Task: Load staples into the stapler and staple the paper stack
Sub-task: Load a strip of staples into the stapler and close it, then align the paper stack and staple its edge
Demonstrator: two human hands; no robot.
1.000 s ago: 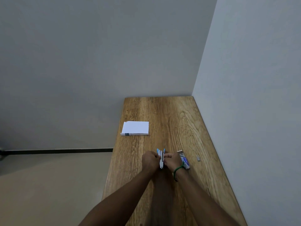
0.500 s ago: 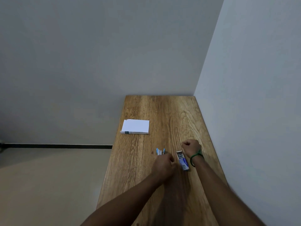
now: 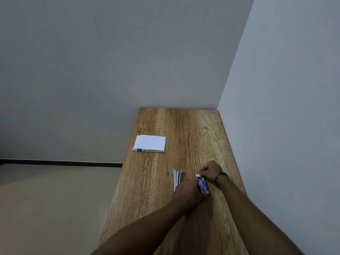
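On the near half of the wooden table (image 3: 193, 137), tucked into the corner where two grey walls meet, both hands are bunched around a small blue and white staple box (image 3: 203, 185). The left hand (image 3: 187, 189) is curled over the near end of the box with its knuckles up, so I honestly can't tell whether the fingers are clamping the box or just steadying it. The right hand (image 3: 210, 171), the one with a green band (image 3: 219, 176) on the wrist, sits at the far, open end of the box with fingers folded in; it looks like a pinch at the flap or at whatever is inside, but it's too small to say if a strip of staples is actually between the fingertips. The stapler (image 3: 177, 178) lies just beside the left hand, flipped open with its blue-tipped arms pointing away from the person, and nobody's touching it. The paper stack (image 3: 150, 143) sits well apart, further back near the left edge, untouched. So my read is we're at the getting-staples-out step, with loading and stapling still to do. Next move probably calls for sliding one strip free without snapping it, then lining it up with the open channel, legs down, before closing the top.
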